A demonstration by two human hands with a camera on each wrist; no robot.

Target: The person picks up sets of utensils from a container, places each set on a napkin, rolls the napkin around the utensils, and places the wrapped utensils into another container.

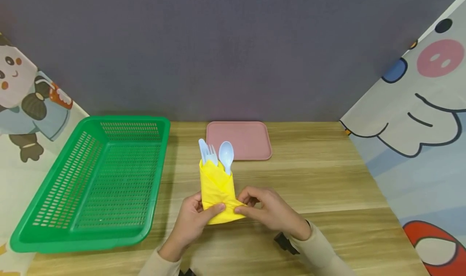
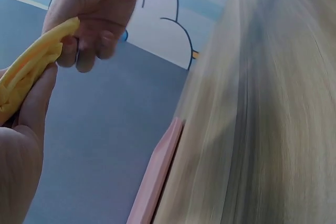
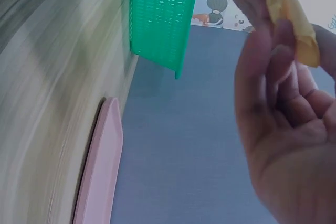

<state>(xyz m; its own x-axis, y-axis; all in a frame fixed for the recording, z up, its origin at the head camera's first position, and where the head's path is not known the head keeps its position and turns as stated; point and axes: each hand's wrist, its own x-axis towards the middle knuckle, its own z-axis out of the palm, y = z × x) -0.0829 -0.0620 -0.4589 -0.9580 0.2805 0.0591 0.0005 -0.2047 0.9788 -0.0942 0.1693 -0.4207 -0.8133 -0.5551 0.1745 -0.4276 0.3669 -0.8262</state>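
Note:
A yellow napkin [image 1: 215, 187] is folded into a pouch, held up over the table between both hands. Out of its top stick a pale blue knife [image 1: 203, 149], a fork [image 1: 211, 156] and a spoon [image 1: 226, 155]; their lower parts are hidden inside. My left hand [image 1: 193, 217] grips the pouch's left side, thumb across the front and fingers behind. With thumb and fingers, my right hand [image 1: 267, 209] pinches a corner of the napkin pulled out at the lower right. The napkin [image 3: 291, 17] shows edge-on between the hands in the right wrist view.
A green plastic basket [image 1: 156, 187] with slotted sides stands at the left of the wooden table [image 1: 309, 166]. Behind the pouch lies a pink tray [image 1: 244, 140] near the grey back panel [image 1: 233, 57]. Cartoon-printed walls [image 1: 426, 118] flank both sides.

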